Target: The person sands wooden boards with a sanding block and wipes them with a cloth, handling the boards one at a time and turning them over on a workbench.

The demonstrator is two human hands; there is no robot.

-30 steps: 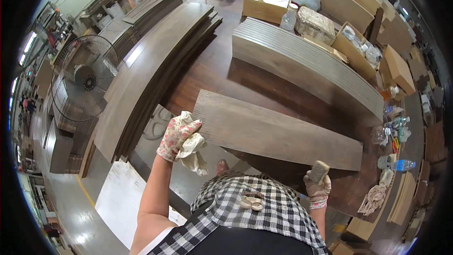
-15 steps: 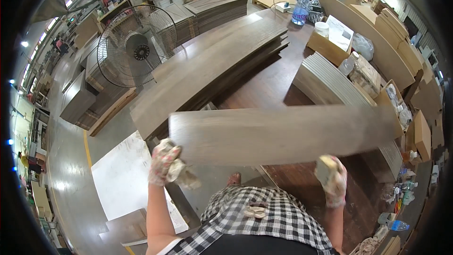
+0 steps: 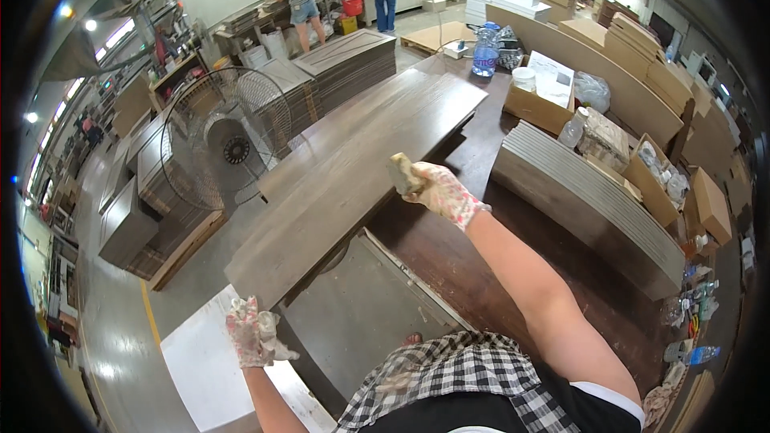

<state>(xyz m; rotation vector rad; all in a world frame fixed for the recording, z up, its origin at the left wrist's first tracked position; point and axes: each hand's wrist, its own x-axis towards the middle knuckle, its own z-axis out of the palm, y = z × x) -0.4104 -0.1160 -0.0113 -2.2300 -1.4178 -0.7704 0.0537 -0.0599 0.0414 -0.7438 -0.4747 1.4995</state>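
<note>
A long grey-brown wooden board (image 3: 353,160) lies on top of a stack of similar boards, running from near left to far right. My right hand (image 3: 445,194), in a stained white glove, is closed around a worn yellowish sanding sponge (image 3: 407,174) over the board's right edge; whether the sponge touches the wood I cannot tell. By the board's near end, my left hand (image 3: 245,332), gloved too, is closed on a crumpled pale rag (image 3: 275,338).
A wire-guarded fan (image 3: 233,148) stands left of the stack. To the right, a row of upright boards (image 3: 589,200) rests on the dark table (image 3: 425,252). Behind it are a cardboard box (image 3: 539,108) and a large water bottle (image 3: 485,52). Two people work at the back.
The board that was lifted across in front of me is now out of both hands, apparently down on the stack. My right hand has reached forward with the sponge; my left has lowered slightly.
</note>
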